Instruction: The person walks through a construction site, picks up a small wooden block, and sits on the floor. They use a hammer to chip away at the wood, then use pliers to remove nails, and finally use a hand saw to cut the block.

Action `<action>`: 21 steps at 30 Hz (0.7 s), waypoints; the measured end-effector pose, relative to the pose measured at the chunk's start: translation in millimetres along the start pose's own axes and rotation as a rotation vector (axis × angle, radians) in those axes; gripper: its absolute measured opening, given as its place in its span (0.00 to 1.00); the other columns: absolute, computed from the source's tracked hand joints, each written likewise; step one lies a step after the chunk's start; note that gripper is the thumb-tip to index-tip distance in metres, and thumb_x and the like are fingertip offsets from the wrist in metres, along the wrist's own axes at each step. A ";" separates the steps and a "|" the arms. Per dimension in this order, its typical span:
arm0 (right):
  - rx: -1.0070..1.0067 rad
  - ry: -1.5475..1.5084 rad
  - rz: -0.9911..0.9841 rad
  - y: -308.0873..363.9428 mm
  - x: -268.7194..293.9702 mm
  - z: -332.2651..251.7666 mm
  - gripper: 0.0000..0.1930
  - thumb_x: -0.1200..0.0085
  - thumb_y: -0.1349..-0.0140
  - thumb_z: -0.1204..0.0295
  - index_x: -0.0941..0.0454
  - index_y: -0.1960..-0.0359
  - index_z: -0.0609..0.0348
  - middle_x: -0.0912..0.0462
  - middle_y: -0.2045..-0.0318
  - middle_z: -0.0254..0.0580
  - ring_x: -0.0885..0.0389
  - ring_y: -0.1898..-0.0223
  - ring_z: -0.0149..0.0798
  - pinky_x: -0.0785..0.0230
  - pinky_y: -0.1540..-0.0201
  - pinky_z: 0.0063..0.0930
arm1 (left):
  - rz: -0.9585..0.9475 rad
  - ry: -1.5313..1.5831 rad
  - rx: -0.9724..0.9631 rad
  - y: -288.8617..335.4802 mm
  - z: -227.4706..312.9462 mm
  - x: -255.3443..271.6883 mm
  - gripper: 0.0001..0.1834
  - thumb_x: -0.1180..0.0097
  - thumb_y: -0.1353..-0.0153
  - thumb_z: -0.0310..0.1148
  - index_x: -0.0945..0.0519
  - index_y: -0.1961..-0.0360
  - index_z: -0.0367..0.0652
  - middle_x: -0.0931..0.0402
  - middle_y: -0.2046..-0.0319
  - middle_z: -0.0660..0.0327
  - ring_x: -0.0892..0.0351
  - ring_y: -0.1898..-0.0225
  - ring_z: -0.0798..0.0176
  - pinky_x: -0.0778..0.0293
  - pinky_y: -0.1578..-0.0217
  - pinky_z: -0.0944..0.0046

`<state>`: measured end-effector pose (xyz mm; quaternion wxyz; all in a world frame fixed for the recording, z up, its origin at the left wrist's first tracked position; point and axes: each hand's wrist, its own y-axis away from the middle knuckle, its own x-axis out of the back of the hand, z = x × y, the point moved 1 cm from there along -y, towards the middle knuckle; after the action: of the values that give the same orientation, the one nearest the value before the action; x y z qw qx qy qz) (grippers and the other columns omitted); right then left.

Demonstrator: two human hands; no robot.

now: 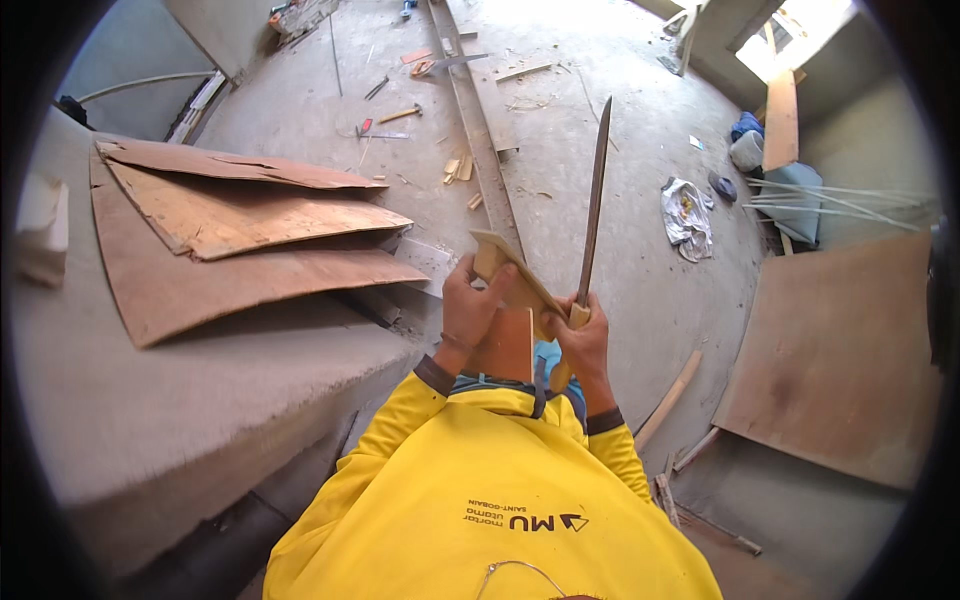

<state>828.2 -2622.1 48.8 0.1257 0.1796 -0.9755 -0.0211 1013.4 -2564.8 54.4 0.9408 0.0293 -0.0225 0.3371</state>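
In front of my waist, my left hand (pixel 470 312) is closed round a short pale wooden board (pixel 520 283), which it holds at a tilt. A reddish-brown flat wooden piece (pixel 507 345) shows just under that board; whether the two are joined I cannot tell. My right hand (pixel 588 345) grips a machete (pixel 597 190) with a light wooden handle, its long narrow blade pointing away from me. The right fingers also lie against the board's lower right end. Part of the handle is hidden by the hand.
Curved plywood sheets (pixel 270 255) rest on a concrete ledge (pixel 250 390) at left. A long plank (pixel 480 140) crosses the floor ahead, near a hammer (pixel 400 114), a handsaw (pixel 450 64) and wood scraps. At right, another sheet (pixel 830 360) leans near thin sticks (pixel 850 200).
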 end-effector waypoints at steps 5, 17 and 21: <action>0.009 0.058 -0.050 -144.2 -41.8 -5.8 0.10 0.38 0.39 0.76 0.29 0.63 0.60 0.26 0.74 0.30 0.28 0.74 0.24 0.31 0.71 0.23 | 0.185 0.087 0.002 -119.3 -32.9 8.4 0.22 0.39 0.33 0.48 0.20 0.62 0.35 0.17 0.69 0.58 0.22 0.64 0.70 0.26 0.58 0.66; -0.011 0.029 -0.234 -521.3 -95.3 -9.1 0.10 0.39 0.40 0.76 0.28 0.62 0.61 0.25 0.72 0.33 0.25 0.73 0.25 0.31 0.71 0.22 | 0.422 0.358 0.399 -413.4 -54.1 -6.2 0.18 0.47 0.29 0.48 0.23 0.56 0.43 0.18 0.69 0.62 0.29 0.73 0.77 0.32 0.69 0.76; 0.130 0.123 -0.308 -613.5 -155.1 -34.6 0.10 0.39 0.39 0.77 0.29 0.63 0.59 0.26 0.73 0.31 0.27 0.74 0.25 0.31 0.71 0.21 | 0.338 0.250 0.313 -504.0 -30.6 -8.3 0.17 0.44 0.30 0.45 0.24 0.55 0.40 0.17 0.66 0.60 0.24 0.64 0.73 0.30 0.58 0.72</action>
<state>1188.8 -3140.2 -7.6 0.1687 0.3355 -0.9262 0.0340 1328.0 -2956.5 3.2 0.8506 0.1285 0.1420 0.4898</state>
